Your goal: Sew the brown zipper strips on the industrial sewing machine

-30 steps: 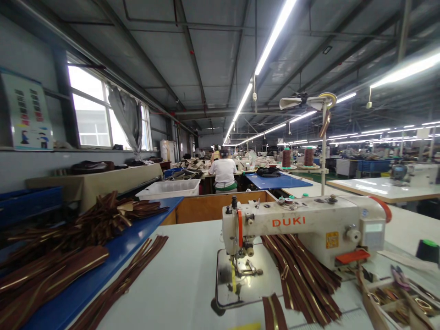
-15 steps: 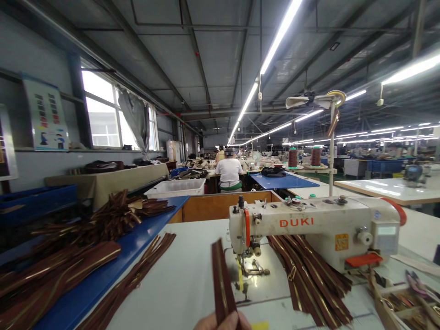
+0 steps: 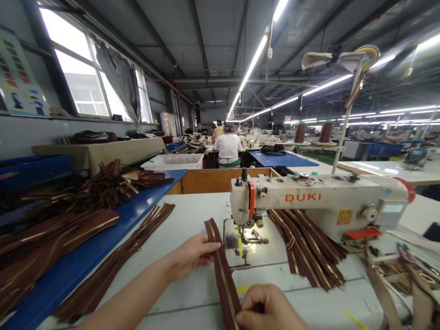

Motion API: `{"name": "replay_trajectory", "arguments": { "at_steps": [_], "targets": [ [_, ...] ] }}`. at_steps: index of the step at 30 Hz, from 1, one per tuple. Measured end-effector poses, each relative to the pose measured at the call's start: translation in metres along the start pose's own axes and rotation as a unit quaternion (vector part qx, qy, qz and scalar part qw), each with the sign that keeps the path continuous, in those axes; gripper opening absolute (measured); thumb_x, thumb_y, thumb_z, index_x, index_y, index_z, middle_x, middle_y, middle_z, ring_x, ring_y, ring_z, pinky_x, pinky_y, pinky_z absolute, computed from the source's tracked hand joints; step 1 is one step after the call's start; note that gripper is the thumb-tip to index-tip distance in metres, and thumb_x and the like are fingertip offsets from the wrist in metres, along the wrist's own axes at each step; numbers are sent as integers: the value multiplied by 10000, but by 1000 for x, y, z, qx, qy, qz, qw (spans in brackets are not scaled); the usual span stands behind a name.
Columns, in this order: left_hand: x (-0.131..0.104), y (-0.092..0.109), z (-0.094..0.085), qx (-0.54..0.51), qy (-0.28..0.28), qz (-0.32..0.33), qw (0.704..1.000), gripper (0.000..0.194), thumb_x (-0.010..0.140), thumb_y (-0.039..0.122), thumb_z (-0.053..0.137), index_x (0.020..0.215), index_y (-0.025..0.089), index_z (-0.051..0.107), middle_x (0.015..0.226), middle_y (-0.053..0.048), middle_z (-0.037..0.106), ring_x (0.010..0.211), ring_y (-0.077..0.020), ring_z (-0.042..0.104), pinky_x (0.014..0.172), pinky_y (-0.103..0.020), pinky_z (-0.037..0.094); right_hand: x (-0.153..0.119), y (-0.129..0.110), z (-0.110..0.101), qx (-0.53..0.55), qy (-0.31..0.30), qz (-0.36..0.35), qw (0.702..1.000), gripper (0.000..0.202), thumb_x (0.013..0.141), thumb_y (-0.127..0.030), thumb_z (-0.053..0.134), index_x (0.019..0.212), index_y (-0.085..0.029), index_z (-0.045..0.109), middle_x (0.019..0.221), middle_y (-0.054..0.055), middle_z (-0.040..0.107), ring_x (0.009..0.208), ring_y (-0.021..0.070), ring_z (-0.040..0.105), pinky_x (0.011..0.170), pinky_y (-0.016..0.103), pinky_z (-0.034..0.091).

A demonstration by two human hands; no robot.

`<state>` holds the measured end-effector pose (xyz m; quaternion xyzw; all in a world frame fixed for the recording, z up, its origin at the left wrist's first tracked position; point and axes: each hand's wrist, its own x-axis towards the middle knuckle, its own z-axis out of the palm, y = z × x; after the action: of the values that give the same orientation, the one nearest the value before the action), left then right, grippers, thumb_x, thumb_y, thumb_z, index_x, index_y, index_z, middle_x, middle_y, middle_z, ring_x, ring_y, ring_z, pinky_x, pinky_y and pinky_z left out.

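A brown zipper strip (image 3: 222, 274) with a gold-coloured line of teeth stretches across the front of the sewing machine (image 3: 316, 197), left of its needle area. My left hand (image 3: 195, 252) pinches the strip near its far end, thumb on top. Closer to me, my right hand (image 3: 270, 308) grips the strip's lower part with bent fingers. More brown zipper strips (image 3: 305, 250) lie under the machine's arm to the right, one with a visible slider. Another bundle of strips (image 3: 120, 261) rests on the pale table left of my left arm.
A blue board (image 3: 137, 215) at the left carries heaps of brown strips (image 3: 106, 188). At the right stands a tray of small parts (image 3: 405, 275) beside beige straps. Thread cones (image 3: 299, 133) stand behind the machine. A person in a white top (image 3: 228, 147) sits farther ahead.
The strip has tilted from nearly upright in front of me to lie lower, over the table. Both hands now show on it. The view has dipped, bringing more table into sight.
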<state>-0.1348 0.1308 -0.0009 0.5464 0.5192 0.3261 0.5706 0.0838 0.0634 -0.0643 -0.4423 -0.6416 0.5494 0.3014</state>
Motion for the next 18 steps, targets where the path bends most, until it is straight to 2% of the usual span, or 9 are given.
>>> {"name": "replay_trajectory", "arguments": {
  "at_steps": [2,4,8,10,13,15,17,18],
  "targets": [
    [16,0,-3,7,-10,9,1000,342,631,384,752,850,140,653,803,-50,681,651,-147,603,614,-243,447,14,-7,-5,-92,52,-19,994,119,671,-159,697,587,-160,612,546,-47,543,547,91,475,511,201,307],
    [36,-1,-3,23,-2,32,999,332,634,350,733,869,132,647,809,-63,684,697,-172,630,672,-277,475,26,-13,-10,-174,78,-33,981,120,668,-171,692,583,-167,608,567,-44,555,569,97,483,532,204,308],
    [75,-5,1,85,65,109,988,317,696,312,646,951,126,622,823,-81,682,793,-229,649,770,-365,495,49,-17,-19,-292,85,-70,950,160,698,-216,686,582,-175,584,617,-36,572,606,106,495,559,213,305],
    [85,-7,5,130,110,153,973,302,715,275,612,985,142,613,919,-97,676,922,-270,625,863,-428,466,58,-16,-23,-327,82,-95,937,186,717,-232,679,577,-176,569,630,-33,575,621,108,496,573,217,303],
    [78,-14,14,198,161,217,942,309,727,226,578,1030,170,604,1144,-106,610,1179,-307,477,1039,-500,307,64,-12,-27,-345,81,-117,928,193,734,-244,673,589,-179,564,650,-32,585,638,110,500,590,220,305],
    [63,-23,22,236,164,247,926,306,752,217,554,1051,185,608,1220,-95,570,1234,-293,426,1087,-494,242,65,-11,-28,-352,80,-130,923,193,743,-251,672,599,-181,564,660,-30,588,655,114,504,601,223,308],
    [46,-37,30,298,144,273,903,306,806,231,509,1096,196,603,1226,-86,574,1202,-265,471,1077,-469,289,65,-10,-29,-360,81,-140,919,195,755,-261,668,610,-183,565,665,-27,589,670,120,506,609,227,311],
    [39,-44,34,352,131,290,880,316,845,249,473,1134,193,587,1240,-90,572,1193,-255,487,1061,-457,327,64,-9,-29,-362,82,-145,917,197,762,-265,665,614,-183,564,667,-26,589,675,122,506,612,229,313]
  ]
}}
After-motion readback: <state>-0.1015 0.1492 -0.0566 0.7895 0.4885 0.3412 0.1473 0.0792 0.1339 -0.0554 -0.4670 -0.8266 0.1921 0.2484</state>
